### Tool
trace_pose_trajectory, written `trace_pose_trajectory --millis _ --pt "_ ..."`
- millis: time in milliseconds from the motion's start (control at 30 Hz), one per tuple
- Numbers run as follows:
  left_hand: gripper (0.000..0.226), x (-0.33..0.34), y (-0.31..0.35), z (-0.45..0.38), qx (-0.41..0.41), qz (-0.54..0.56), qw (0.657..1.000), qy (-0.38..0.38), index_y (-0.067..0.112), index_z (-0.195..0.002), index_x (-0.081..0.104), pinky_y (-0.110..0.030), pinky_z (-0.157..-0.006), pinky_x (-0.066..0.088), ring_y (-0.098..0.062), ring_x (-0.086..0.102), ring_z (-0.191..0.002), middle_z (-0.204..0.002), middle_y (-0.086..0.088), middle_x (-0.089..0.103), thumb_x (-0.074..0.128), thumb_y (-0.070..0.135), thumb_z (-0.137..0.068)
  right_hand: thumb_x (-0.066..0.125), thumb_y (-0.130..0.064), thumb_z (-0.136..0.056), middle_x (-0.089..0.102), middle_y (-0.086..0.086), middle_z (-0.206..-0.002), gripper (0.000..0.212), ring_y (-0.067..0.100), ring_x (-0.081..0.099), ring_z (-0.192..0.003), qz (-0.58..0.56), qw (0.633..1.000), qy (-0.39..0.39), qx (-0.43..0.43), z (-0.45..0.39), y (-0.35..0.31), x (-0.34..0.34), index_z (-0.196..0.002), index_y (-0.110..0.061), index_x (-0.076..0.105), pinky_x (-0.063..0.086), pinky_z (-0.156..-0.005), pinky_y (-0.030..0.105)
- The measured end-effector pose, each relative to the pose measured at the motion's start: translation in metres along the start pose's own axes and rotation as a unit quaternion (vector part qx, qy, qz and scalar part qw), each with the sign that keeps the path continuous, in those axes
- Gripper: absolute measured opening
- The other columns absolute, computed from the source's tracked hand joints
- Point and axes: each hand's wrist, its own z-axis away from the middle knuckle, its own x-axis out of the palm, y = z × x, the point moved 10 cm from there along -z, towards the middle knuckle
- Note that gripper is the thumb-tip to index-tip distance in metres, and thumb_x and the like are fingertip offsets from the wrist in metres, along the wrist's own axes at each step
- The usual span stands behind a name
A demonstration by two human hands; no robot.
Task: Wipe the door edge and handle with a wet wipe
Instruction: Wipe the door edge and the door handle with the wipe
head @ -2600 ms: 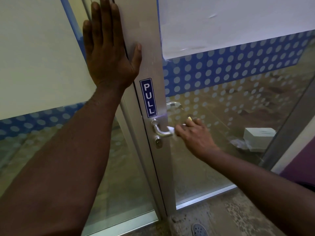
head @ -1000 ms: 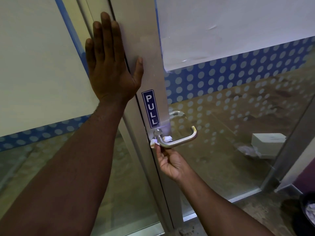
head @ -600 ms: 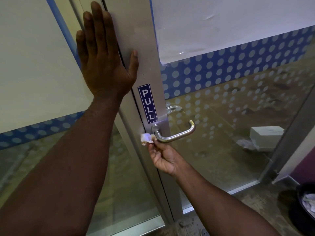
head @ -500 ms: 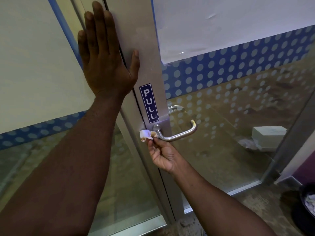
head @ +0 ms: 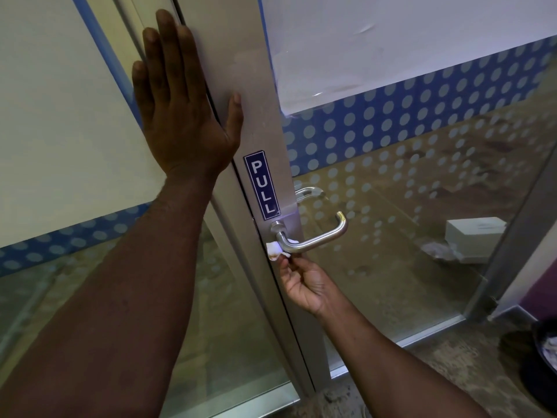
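A glass door with a grey metal edge (head: 256, 95) stands in front of me, with a blue PULL sticker (head: 261, 184) above a steel lever handle (head: 313, 239). My left hand (head: 180, 101) lies flat, fingers spread, across the seam between door edge and frame. My right hand (head: 304, 282) reaches up from below and pinches a small crumpled white wet wipe (head: 275, 250), stained brownish, against the underside of the handle's neck by the door edge.
Behind the glass a white box (head: 473, 233) and crumpled paper (head: 437, 250) lie on the floor. A dark bin (head: 545, 354) with white waste stands at the lower right. A second handle (head: 307, 193) shows on the door's far side.
My right hand left the lever's outer end, dropped beneath the handle and brought the wipe to its neck, shifting it slightly left and right there. My left hand stayed pressed on the door.
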Motion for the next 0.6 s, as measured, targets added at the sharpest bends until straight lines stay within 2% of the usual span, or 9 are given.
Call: trace_pose_trajectory --millis 100,200,267,400,533,600 --pt "0.08 0.001 0.001 0.002 0.0 0.006 1.0 -0.001 0.0 -0.154 0.03 -0.048 -0.123 0.016 -0.039 0.027 -0.148 -0.16 -0.022 0.031 0.031 0.061 -0.103 0.076 0.009 -0.052 0.071 0.013 -0.078 0.043 0.014 0.066 -0.055 0.044 0.999 -0.001 -0.032 0.013 -0.011 -0.008 -0.09 -0.004 0.063 0.055 -0.053 0.018" --pt "0.081 0.0 0.002 0.001 0.001 -0.003 1.0 0.002 0.0 -0.153 0.032 -0.049 -0.122 0.018 -0.039 0.029 -0.148 -0.159 -0.022 0.032 0.029 0.063 -0.103 0.06 0.005 -0.069 0.07 0.01 -0.073 0.024 0.012 0.063 -0.051 0.065 0.997 0.01 -0.034 0.012 -0.011 -0.004 -0.084 -0.009 0.071 0.053 -0.05 0.015" --pt "0.081 0.001 0.001 0.0 -0.001 -0.005 1.0 0.0 0.0 -0.153 0.032 -0.048 -0.122 0.018 -0.039 0.029 -0.148 -0.159 -0.021 0.032 0.029 0.063 -0.103 0.057 0.005 -0.071 0.068 0.008 -0.072 0.025 0.011 0.061 -0.051 0.067 0.997 0.004 -0.033 0.014 -0.012 0.0 -0.08 -0.011 0.074 0.051 -0.049 0.015" --pt "0.081 0.003 0.0 0.002 -0.006 -0.004 1.0 0.002 0.001 -0.154 0.031 -0.047 -0.123 0.016 -0.038 0.028 -0.148 -0.159 -0.021 0.032 0.027 0.064 -0.103 0.065 0.007 -0.064 0.066 0.01 -0.075 0.021 0.012 0.061 -0.054 0.073 0.997 -0.007 -0.027 0.024 -0.025 -0.004 -0.081 -0.005 0.069 0.051 -0.05 0.014" --pt "0.082 0.003 0.0 0.001 -0.007 -0.004 1.0 -0.003 0.0 -0.153 0.032 -0.047 -0.123 0.016 -0.039 0.028 -0.148 -0.159 -0.022 0.032 0.027 0.065 -0.103 0.054 0.007 -0.072 0.062 0.008 -0.077 0.026 0.009 0.058 -0.052 0.091 0.996 0.014 -0.007 0.022 -0.013 -0.002 -0.093 -0.008 0.059 0.049 -0.049 0.012" --pt "0.082 0.003 -0.001 0.001 -0.006 -0.005 1.0 -0.004 0.0 -0.154 0.031 -0.047 -0.123 0.015 -0.039 0.027 -0.148 -0.16 -0.022 0.031 0.027 0.065 -0.103 0.069 0.011 -0.06 0.063 0.01 -0.071 0.035 0.012 0.059 -0.049 0.059 0.998 0.008 -0.011 0.024 -0.022 -0.003 -0.09 -0.004 0.059 0.05 -0.047 0.014"
